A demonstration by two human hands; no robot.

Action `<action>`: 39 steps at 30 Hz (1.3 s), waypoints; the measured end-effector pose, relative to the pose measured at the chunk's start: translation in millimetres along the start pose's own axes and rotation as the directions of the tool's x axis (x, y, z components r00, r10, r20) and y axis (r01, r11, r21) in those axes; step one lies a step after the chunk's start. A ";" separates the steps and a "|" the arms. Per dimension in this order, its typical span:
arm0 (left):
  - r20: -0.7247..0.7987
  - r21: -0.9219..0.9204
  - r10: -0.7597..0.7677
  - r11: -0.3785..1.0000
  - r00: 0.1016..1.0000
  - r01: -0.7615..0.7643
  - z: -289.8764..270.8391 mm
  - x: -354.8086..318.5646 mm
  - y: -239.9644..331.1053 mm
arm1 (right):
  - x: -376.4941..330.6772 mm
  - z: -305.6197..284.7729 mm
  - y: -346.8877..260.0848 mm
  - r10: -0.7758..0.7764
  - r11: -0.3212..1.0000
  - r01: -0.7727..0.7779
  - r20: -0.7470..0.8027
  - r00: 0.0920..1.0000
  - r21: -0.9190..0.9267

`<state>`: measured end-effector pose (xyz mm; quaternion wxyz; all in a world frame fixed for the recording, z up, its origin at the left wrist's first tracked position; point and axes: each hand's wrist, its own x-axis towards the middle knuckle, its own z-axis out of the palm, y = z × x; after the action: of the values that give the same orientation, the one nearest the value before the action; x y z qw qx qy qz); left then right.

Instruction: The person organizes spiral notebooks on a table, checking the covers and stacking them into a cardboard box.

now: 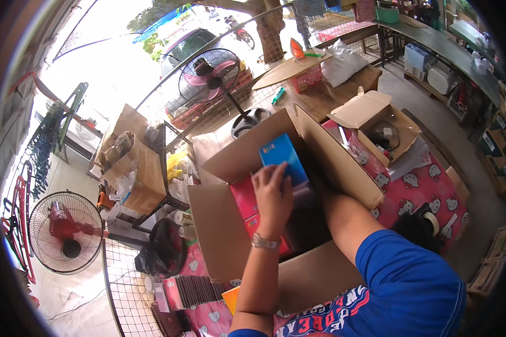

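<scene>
1. A pink patterned cloth [419, 194] shows to the right of my right forearm [343, 216].
2. A large cardboard box [216, 238] stands open, its flaps raised around my left hand [274, 188].
3. A standing fan [211, 78] is beyond my left hand, past the box.
4. A smaller carton [396, 151], also open, sits ahead and right of my hands.
5. Red packages [243, 196] lie inside the large box, just left of my left hand.
6. A blue package [279, 150] is inside too, under my left fingertips, which are bent and slightly apart; whether they grip it, I cannot tell.
7. My right hand is hidden, its hold unknown.
</scene>
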<state>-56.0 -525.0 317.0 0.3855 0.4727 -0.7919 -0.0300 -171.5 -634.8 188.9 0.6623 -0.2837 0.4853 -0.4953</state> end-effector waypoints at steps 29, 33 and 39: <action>-0.437 -0.366 -0.005 0.914 0.899 -0.173 -220.7 -123.9 173.9 | -274.2 56.0 -53.7 0.059 0.949 -0.197 0.476 0.878 0.247; -0.511 -0.291 -0.061 0.951 0.857 -0.106 -242.3 -186.1 195.8 | -300.8 57.3 -18.7 -0.003 0.973 -0.110 0.488 0.873 0.204; -0.623 -0.253 -0.174 0.967 0.762 0.014 -259.7 -258.5 245.0 | -397.5 47.7 11.0 -0.004 0.962 -0.137 0.516 0.857 0.235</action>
<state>-1.6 -108.1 449.6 0.6829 0.4452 -0.5788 0.0209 -138.5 -265.7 340.8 0.8159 -0.2974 0.2315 -0.4386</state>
